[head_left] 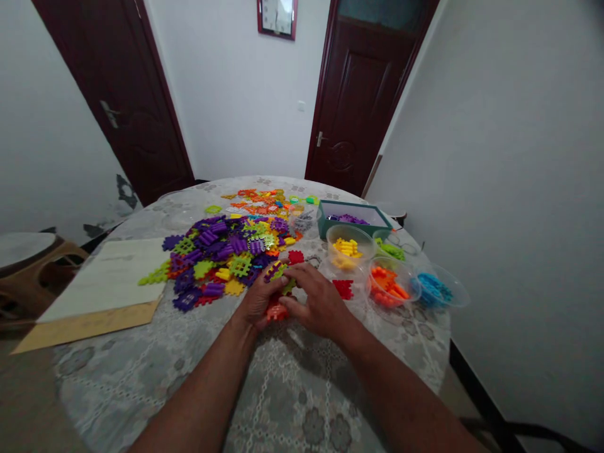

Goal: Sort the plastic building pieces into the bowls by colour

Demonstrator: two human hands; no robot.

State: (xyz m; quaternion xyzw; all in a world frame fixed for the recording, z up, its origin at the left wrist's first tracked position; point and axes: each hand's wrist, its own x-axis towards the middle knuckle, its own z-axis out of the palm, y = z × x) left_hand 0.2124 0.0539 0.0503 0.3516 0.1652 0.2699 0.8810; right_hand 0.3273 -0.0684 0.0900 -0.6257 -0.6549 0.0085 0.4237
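Between my two hands is a small cluster of plastic interlocking pieces (277,309) in orange, green and purple. My left hand (258,301) is curled round its left side. From the right, my right hand (317,298) closes on it with thumb and fingers; the fingers partly hide how the pieces join. A large pile of purple, green and yellow interlocking pieces (221,248) lies just beyond my left hand. Two red square pieces lie near my right hand, one of them a notched red piece (343,289) to its right.
To the right stand clear bowls of yellow pieces (346,247), orange pieces (387,286), green pieces (391,250) and blue pieces (433,289). Behind them is a green box (325,220) with purple pieces. Orange pieces (259,200) lie at the back, a pale board (106,277) at left.
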